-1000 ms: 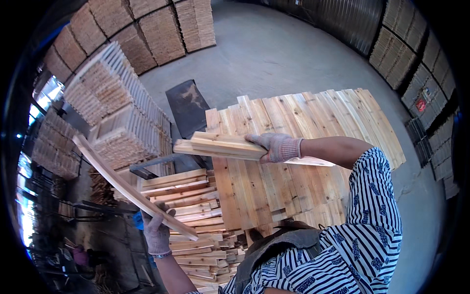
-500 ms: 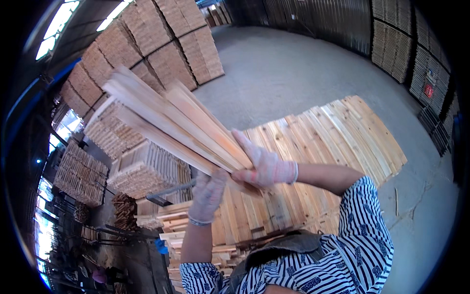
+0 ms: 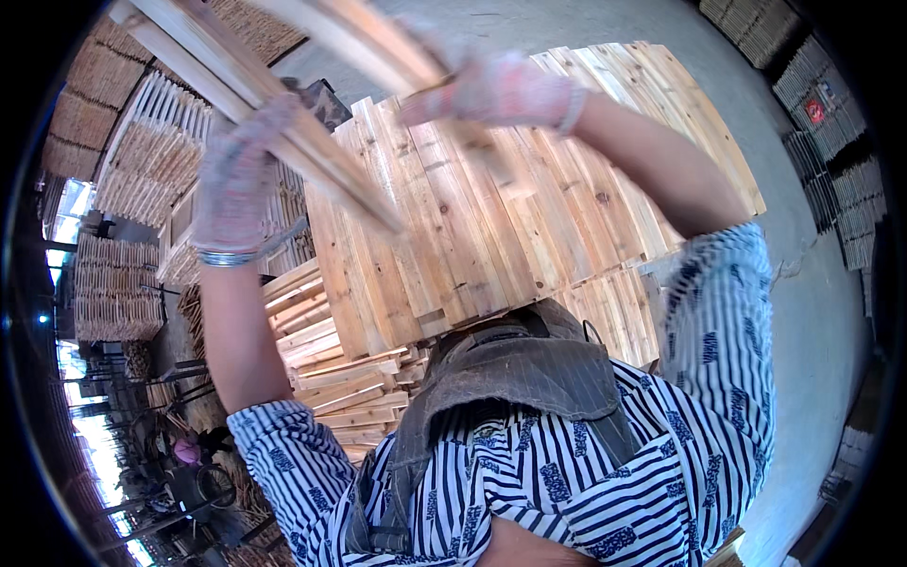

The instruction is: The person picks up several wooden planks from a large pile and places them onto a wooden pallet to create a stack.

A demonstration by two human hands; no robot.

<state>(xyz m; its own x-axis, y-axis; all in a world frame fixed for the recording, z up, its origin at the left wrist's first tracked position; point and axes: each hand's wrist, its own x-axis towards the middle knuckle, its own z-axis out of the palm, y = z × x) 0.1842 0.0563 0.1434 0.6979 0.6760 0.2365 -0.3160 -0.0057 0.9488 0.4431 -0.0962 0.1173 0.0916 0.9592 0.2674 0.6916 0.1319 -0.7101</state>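
Observation:
My left hand (image 3: 241,175), in a whitish knit glove, is closed around a few long wooden boards (image 3: 236,71) that slant up to the far left. My right hand (image 3: 505,93), gloved alike and smeared by motion, grips other wooden boards (image 3: 373,42), with their lower ends hanging below the fingers. The two bundles are held apart in the air. Under them lies a wide layer of flat boards (image 3: 453,222) set edge to edge; the held boards' ends blur above it.
Loose wooden strips (image 3: 354,402) are piled at the near left of the board layer. Tall timber stacks (image 3: 156,146) stand at the left, with another stack (image 3: 118,288) nearer. Grey concrete floor (image 3: 812,312) runs along the right, beside more stacks (image 3: 822,104).
The single fanned bundle has been parted into two, one in each hand. My left hand moved left and up, the right hand up. My view has tilted down.

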